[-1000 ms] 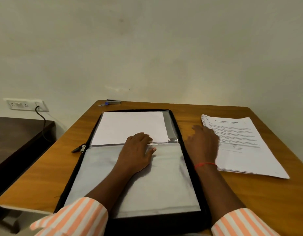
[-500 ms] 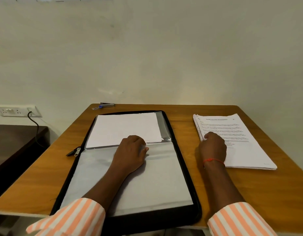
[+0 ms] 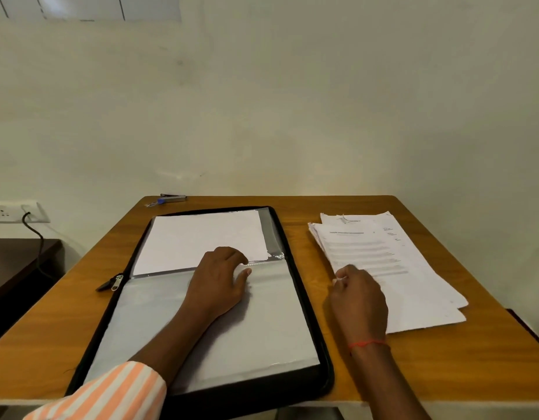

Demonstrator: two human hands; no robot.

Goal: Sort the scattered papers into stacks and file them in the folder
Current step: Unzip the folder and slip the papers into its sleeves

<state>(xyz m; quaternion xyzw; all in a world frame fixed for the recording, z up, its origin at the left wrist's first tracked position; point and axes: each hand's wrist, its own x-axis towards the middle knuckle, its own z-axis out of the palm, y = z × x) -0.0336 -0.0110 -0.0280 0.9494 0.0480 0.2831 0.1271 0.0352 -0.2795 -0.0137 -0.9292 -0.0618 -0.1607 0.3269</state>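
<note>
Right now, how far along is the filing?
Done: some sheets already sit in the folder's far sleeve, and the rest form one rough stack. In hand: the left hand rests at the near sleeve's edge while the right hand pinches the stack's edge. Left: that stack is unfiled; the near sleeve looks empty.

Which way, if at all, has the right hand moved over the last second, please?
Yes: the right hand has drawn back toward the person, off the folder's right rim, and now pinches the papers at their left edge.
</note>
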